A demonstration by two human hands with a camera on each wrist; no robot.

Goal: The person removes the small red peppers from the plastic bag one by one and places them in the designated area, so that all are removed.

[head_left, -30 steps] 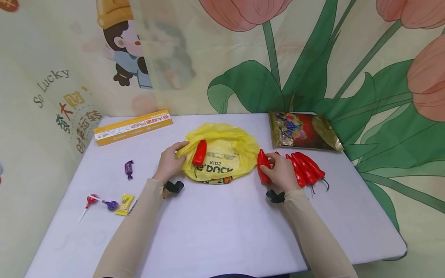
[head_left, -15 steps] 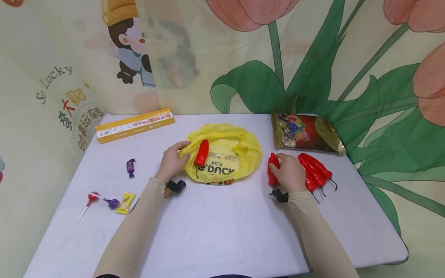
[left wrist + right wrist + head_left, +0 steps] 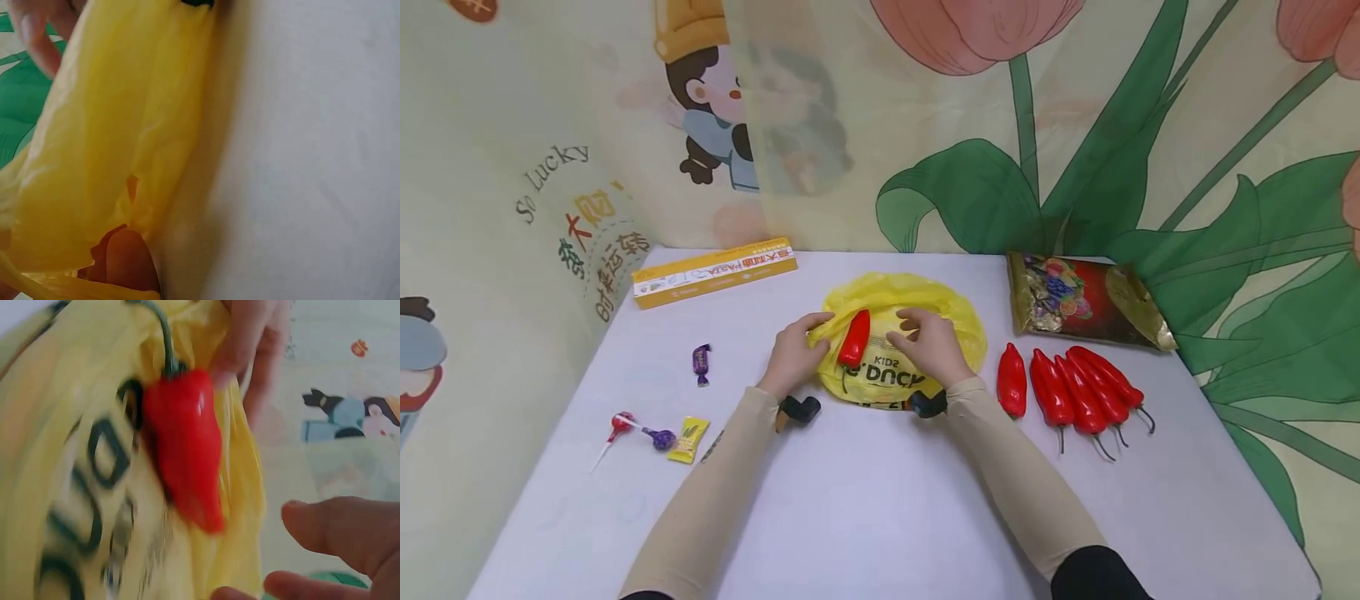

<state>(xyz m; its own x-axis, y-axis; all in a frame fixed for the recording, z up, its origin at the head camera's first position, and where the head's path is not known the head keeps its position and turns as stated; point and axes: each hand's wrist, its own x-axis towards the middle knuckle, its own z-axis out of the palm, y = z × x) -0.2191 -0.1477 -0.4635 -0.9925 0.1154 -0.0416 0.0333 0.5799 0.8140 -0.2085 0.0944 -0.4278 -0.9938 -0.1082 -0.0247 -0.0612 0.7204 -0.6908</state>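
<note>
One glossy pepper (image 3: 854,338), crinkly bag (image 3: 955,300)

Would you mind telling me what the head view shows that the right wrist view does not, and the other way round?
Head view only: four red peppers loose on the table, the snack packet, the long box, sweets. Right wrist view only: a close look at the pepper's green stem. Both: the yellow bag, the pepper on it, and the left hand at its edge.
</note>
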